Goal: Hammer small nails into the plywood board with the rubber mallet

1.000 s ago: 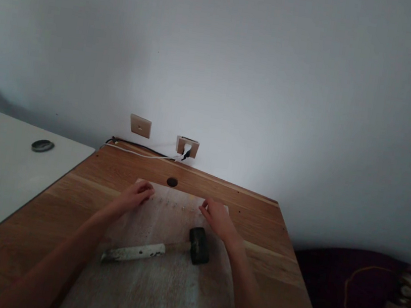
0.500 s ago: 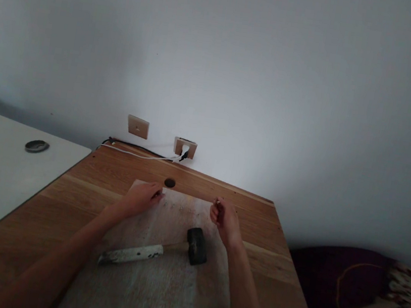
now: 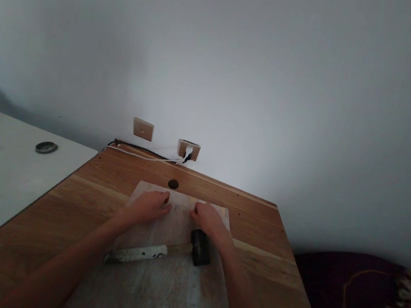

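- Left hand (image 3: 150, 206) curled at the board's (image 3: 156, 290) far end; cannot tell if grasping.
- Right hand (image 3: 210, 217) likewise, to its right.
- Tiny bits (image 3: 184, 209) between them.
- Mallet (image 3: 200, 248) lying nearer, on the board.

A pale wall (image 3: 261, 80) backs a wooden desk (image 3: 273, 270) and white table (image 3: 13, 188).

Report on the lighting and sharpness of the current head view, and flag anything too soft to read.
Head view: light is dim, the wall palest right of the socket, with a broad darker patch at the picture's left; no harsh glare shows. Head view: the small bits between the left hand and right hand are too soft to identify.
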`<state>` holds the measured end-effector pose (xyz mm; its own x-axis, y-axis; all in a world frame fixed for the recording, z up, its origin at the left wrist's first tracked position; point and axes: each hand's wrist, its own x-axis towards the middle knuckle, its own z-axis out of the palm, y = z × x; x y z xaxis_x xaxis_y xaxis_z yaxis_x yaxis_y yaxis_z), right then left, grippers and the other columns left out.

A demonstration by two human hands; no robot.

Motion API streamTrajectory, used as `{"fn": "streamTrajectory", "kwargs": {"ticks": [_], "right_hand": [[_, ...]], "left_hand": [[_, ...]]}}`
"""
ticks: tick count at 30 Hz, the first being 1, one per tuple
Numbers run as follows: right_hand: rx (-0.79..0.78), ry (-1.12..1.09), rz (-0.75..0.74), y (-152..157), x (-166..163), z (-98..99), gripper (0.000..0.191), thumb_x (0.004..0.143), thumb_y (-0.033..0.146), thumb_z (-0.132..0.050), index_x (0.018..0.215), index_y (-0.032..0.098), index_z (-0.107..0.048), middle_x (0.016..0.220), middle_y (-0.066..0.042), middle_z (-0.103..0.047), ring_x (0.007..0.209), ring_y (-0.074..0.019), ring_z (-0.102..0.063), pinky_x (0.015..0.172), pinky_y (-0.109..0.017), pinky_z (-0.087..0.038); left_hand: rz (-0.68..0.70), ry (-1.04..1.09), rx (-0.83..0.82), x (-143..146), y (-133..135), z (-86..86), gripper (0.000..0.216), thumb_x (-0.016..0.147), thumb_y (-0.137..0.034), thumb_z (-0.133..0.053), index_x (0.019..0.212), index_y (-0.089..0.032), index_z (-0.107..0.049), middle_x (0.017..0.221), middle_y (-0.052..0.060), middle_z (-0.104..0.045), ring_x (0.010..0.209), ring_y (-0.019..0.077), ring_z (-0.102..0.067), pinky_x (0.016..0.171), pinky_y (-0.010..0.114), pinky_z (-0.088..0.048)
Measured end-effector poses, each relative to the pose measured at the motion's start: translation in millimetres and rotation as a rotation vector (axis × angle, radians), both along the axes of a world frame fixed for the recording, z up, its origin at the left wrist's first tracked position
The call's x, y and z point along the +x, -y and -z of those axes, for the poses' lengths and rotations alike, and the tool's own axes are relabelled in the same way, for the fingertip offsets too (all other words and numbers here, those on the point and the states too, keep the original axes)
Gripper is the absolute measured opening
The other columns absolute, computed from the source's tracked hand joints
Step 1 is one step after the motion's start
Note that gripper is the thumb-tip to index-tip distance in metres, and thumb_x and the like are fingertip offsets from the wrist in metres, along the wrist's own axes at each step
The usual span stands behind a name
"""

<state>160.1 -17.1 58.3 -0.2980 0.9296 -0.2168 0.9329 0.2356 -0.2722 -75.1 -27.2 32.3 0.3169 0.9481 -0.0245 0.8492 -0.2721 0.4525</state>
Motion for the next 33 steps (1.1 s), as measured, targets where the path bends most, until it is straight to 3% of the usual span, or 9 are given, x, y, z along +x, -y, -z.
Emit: {"fn": "streamTrajectory", "kwargs": {"ticks": [3, 6, 9, 12, 18, 23, 25, 29, 33], "right_hand": [[0.054, -0.179, 0.065, 0, -2, -6.3, 0.011, 0.088, 0.021, -0.058, 0.078, 0.019, -0.064, 0.084, -0.011, -0.072, 0.083, -0.0219, -0.066, 0.074, -0.030, -0.045], [0.035, -0.776, 0.244, 3, 8, -10.9, 0.020, 0.087, 0.034, -0.053, 0.070, 0.023, -0.053, 0.061, 0.000, -0.054, 0.058, -0.0152, -0.050, 0.056, -0.025, -0.039], [-0.157, -1.287, 0.342, 10, 21, -13.5, 0.024, 0.083, 0.047, -0.047, 0.072, 0.025, -0.048, 0.055, 0.007, -0.033, 0.044, -0.0117, -0.027, 0.040, -0.023, -0.024], [-0.326, -1.530, 0.391, 15, 25, -11.2, 0.026, 0.077, 0.050, -0.053, 0.074, 0.024, -0.049, 0.058, 0.008, -0.033, 0.043, -0.0095, -0.022, 0.038, -0.022, -0.016], [-0.057, -0.715, 0.270, 6, 5, 0.1, 0.037, 0.088, 0.047, -0.057, 0.061, 0.022, -0.050, 0.055, 0.002, -0.049, 0.053, -0.0129, -0.045, 0.051, -0.024, -0.036], [0.043, -0.111, 0.053, -1, -23, 5.7, 0.027, 0.092, 0.036, -0.062, 0.075, 0.016, -0.067, 0.088, -0.017, -0.075, 0.087, -0.0264, -0.069, 0.078, -0.033, -0.048], [0.050, -0.141, 0.068, -3, -31, 7.1, 0.018, 0.089, 0.025, -0.063, 0.076, 0.015, -0.069, 0.092, -0.020, -0.075, 0.094, -0.0285, -0.070, 0.083, -0.034, -0.048], [0.087, -0.331, 0.096, -9, -32, 0.7, 0.018, 0.087, 0.020, -0.057, 0.071, 0.017, -0.064, 0.083, -0.015, -0.073, 0.086, -0.0245, -0.069, 0.080, -0.032, -0.048], [0.074, -0.729, 0.203, 1, -9, -11.4, 0.034, 0.095, 0.038, -0.040, 0.067, 0.023, -0.051, 0.055, 0.002, -0.048, 0.050, -0.0139, -0.046, 0.050, -0.024, -0.040]], "left_hand": [[0.130, -0.143, 0.056, 7, -2, -3.2, 0.018, 0.091, -0.027, -0.050, 0.093, -0.018, -0.066, 0.091, 0.013, -0.073, 0.084, 0.0274, -0.068, 0.074, 0.036, -0.045], [0.215, -0.195, 0.086, 9, -9, -5.8, 0.021, 0.091, -0.025, -0.050, 0.089, -0.018, -0.070, 0.093, 0.014, -0.074, 0.086, 0.0276, -0.069, 0.077, 0.037, -0.047], [0.227, -0.191, 0.080, 10, -19, -6.4, 0.025, 0.090, -0.028, -0.052, 0.077, -0.018, -0.071, 0.086, 0.014, -0.073, 0.082, 0.0266, -0.068, 0.078, 0.036, -0.046], [0.142, -0.081, 0.058, 10, -27, -5.3, 0.029, 0.086, -0.027, -0.052, 0.063, -0.018, -0.065, 0.072, 0.011, -0.069, 0.073, 0.0243, -0.065, 0.071, 0.033, -0.043], [-0.078, 0.373, -0.054, 1, -24, -6.1, 0.031, 0.077, -0.035, -0.050, 0.051, -0.020, -0.042, 0.053, -0.001, -0.044, 0.056, 0.0141, -0.046, 0.058, 0.028, -0.027], [-0.240, 1.028, -0.502, -9, -9, -5.4, 0.028, 0.071, -0.048, -0.050, 0.064, -0.022, -0.043, 0.054, -0.007, -0.034, 0.045, 0.0085, -0.022, 0.047, 0.025, -0.017], [-0.302, 1.082, -0.580, -8, -5, -2.5, 0.030, 0.070, -0.051, -0.052, 0.067, -0.021, -0.048, 0.056, -0.006, -0.040, 0.045, 0.0078, -0.023, 0.046, 0.024, -0.016], [-0.287, 0.828, -0.480, 2, -5, 5.7, 0.031, 0.068, -0.048, -0.057, 0.059, -0.019, -0.052, 0.057, -0.002, -0.049, 0.052, 0.0111, -0.040, 0.049, 0.024, -0.025], [-0.169, 0.971, -0.527, 15, -7, 5.0, 0.026, 0.068, -0.041, -0.060, 0.059, -0.018, -0.051, 0.058, -0.001, -0.049, 0.053, 0.0102, -0.039, 0.048, 0.023, -0.022]]}}
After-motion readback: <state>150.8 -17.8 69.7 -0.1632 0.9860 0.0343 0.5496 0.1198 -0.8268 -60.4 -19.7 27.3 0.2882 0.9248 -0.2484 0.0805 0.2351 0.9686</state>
